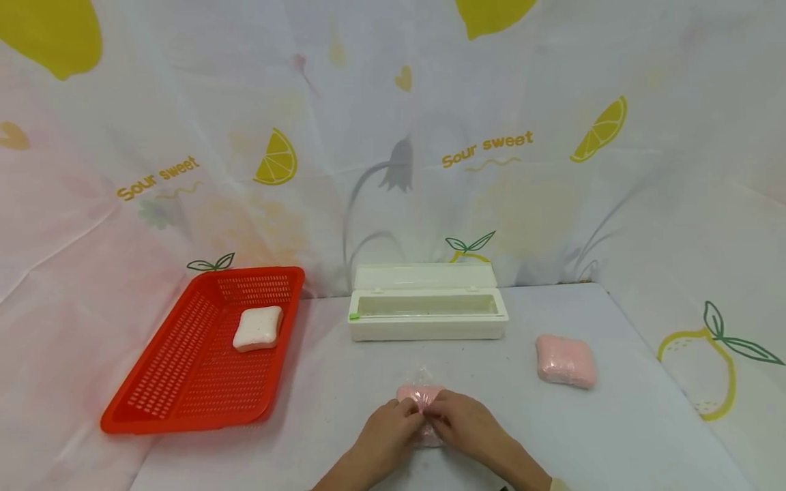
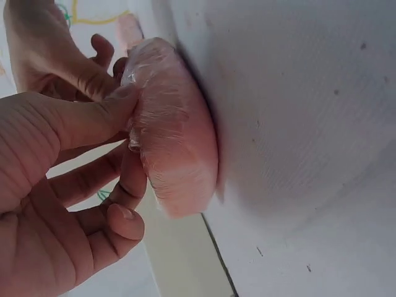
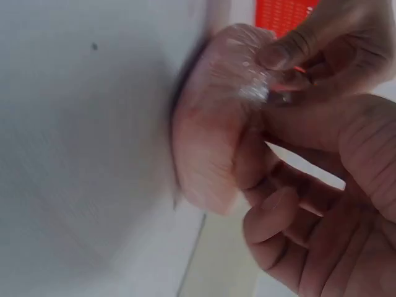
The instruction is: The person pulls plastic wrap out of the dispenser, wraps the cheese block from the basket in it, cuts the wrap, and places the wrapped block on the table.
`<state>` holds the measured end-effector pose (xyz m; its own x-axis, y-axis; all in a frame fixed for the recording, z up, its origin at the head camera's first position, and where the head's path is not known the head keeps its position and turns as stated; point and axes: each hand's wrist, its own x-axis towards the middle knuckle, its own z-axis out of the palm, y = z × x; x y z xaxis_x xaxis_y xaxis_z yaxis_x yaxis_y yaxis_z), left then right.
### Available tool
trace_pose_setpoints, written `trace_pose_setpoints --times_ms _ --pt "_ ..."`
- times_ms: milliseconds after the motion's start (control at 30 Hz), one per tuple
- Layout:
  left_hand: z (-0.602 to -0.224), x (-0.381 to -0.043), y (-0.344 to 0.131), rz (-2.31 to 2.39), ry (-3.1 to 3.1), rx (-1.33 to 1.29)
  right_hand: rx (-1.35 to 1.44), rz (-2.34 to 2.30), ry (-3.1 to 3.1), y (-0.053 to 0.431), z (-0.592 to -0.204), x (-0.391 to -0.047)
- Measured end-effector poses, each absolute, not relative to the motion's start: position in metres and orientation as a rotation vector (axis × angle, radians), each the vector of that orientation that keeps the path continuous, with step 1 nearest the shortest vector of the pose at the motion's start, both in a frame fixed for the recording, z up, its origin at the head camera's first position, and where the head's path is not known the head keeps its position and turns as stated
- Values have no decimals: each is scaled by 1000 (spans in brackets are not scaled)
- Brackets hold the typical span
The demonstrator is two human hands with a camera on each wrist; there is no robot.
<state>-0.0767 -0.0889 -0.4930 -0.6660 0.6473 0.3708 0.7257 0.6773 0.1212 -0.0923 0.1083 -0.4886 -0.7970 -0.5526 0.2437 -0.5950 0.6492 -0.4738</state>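
On the table in front of me lies a pink bread-slice-shaped block (image 1: 429, 436) covered in cling film (image 2: 162, 102). My left hand (image 1: 388, 431) pinches the gathered film on top of the block between thumb and fingers. From the other side, my right hand (image 1: 464, 421) pinches the film too, close against the left fingertips. Creases in the film run toward this gathered spot in both wrist views. The block's flat underside rests on the table, and the exact grip of each fingertip is partly hidden in the head view.
A white cling film dispenser (image 1: 426, 330) with its lid raised stands behind the hands. Another pink block (image 1: 566, 361), with a shiny wrapped look, lies at the right. On the left, a red plastic basket (image 1: 129, 402) holds a white bread-slice-shaped block (image 1: 258, 326). A printed cloth hangs behind.
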Motion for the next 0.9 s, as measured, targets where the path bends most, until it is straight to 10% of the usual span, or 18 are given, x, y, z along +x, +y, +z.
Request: trace_pose_setpoints --times_ms 900 --pt "-484 -64 -53 36 -2630 -973 1079 1042 -2800 159 -461 -110"
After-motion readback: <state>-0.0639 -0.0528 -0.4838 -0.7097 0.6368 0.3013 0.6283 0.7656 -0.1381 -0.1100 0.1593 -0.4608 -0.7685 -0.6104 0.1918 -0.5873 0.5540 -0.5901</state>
